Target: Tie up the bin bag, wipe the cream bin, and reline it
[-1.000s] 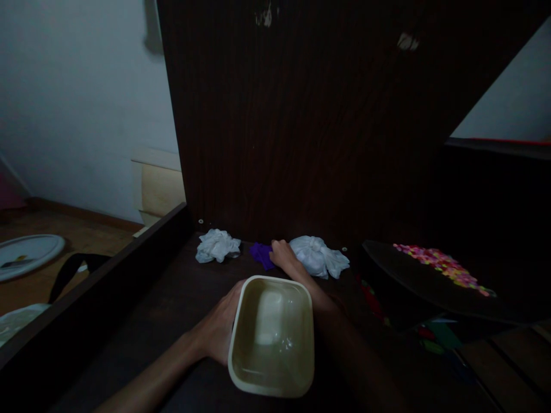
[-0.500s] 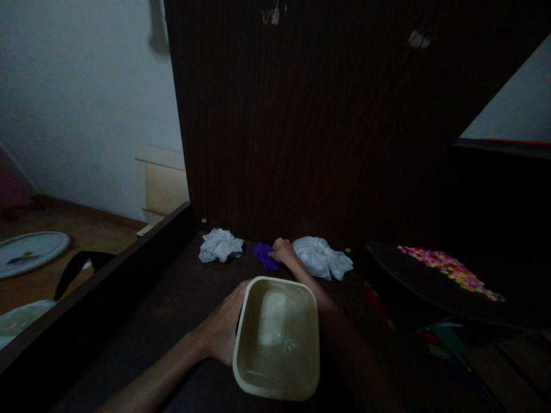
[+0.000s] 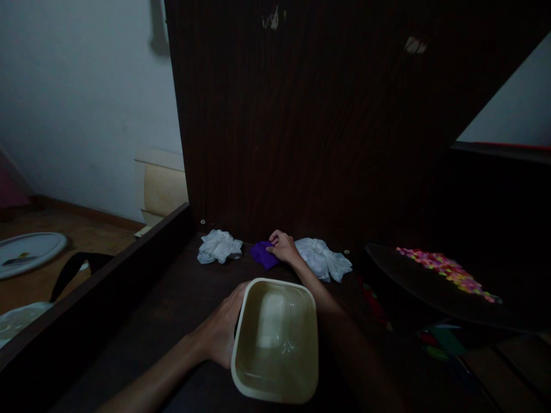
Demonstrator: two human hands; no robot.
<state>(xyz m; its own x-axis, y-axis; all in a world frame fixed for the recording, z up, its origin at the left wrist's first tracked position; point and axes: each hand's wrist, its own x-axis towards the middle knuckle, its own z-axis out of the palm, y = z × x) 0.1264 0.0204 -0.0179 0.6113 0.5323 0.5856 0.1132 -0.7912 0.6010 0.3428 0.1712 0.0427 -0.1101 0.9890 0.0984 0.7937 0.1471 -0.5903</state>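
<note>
My left hand (image 3: 226,328) grips a cream plastic container (image 3: 275,378) from its left side. The container is tilted, so its hollow inside faces me, and most of my left fingers are hidden behind it. Farther back, my right hand (image 3: 283,246) is at the right edge of a crumpled purple cloth (image 3: 262,256). Its thumb touches the cloth while the fingers are lifted and apart. A knotted white plastic bag (image 3: 316,257) lies just to the right of this hand. Another crumpled white plastic bag (image 3: 219,246) rests left of the cloth.
A dark wooden panel (image 3: 301,126) rises behind the bags. Along the left runs a raised dark board (image 3: 112,292). At right, a dark curved object (image 3: 400,281) carries a strip of small pink and yellow pieces (image 3: 447,272). An oval white lid-like thing (image 3: 32,252) lies on the floor.
My right fingers have loosened from their closed grip on the purple cloth and spread apart. The cloth lies slightly flatter. My left hand and the container have hardly moved.
</note>
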